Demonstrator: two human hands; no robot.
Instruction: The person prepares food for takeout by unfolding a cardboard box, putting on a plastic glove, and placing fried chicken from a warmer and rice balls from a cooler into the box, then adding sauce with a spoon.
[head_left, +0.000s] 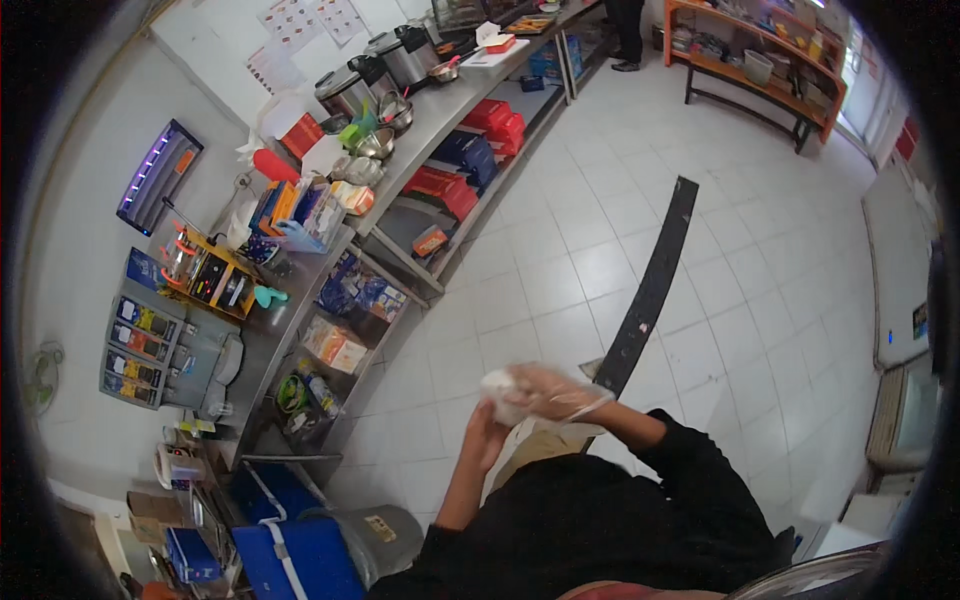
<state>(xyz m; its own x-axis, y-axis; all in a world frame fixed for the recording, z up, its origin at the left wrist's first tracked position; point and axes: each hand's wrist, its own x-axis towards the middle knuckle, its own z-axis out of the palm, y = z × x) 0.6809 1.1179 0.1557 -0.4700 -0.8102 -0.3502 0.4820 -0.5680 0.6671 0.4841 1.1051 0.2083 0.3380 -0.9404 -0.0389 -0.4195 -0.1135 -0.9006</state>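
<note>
In front of my body, my left hand holds up a white, rounded bundle from below. It looks soft, but whether it is cloth, paper or plastic cannot be told. My right hand wears a clear disposable plastic glove, loose at the wrist, and its fingers close over the right side of the bundle. The two hands nearly meet around it, and part of the bundle is hidden behind the fingers. Both forearms come out of black sleeves.
A stainless steel counter runs along the left wall, bearing rice cookers and bowls. Red boxes sit on its lower shelf. A dark strip crosses the tiled floor. Blue insulated bags and a grey bin stand at lower left. Another person stands far off.
</note>
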